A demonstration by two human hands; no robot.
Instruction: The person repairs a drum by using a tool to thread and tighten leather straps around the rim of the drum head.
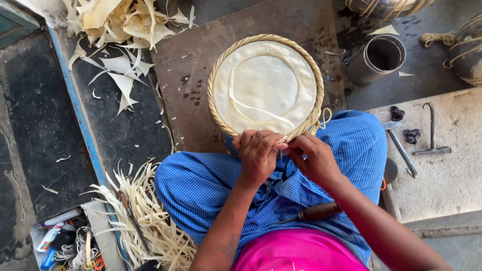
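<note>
A round drum head (266,85) with pale skin and a braided straw-coloured rim rests against my knees on a brown board (191,75). My left hand (258,153) grips the near edge of the rim, fingers curled over it. My right hand (314,158) pinches the rim right beside it, fingertips meeting the left hand's. A thin pale strip (251,106) curls across the skin. A wooden-handled tool (314,213) lies in my lap on the blue checked cloth.
Pale strips and shavings (150,221) are piled at the lower left and offcuts (120,25) at the top left. A metal cylinder (379,57) stands at the upper right. A hammer (400,147) and a hooked tool (432,135) lie on the stone slab.
</note>
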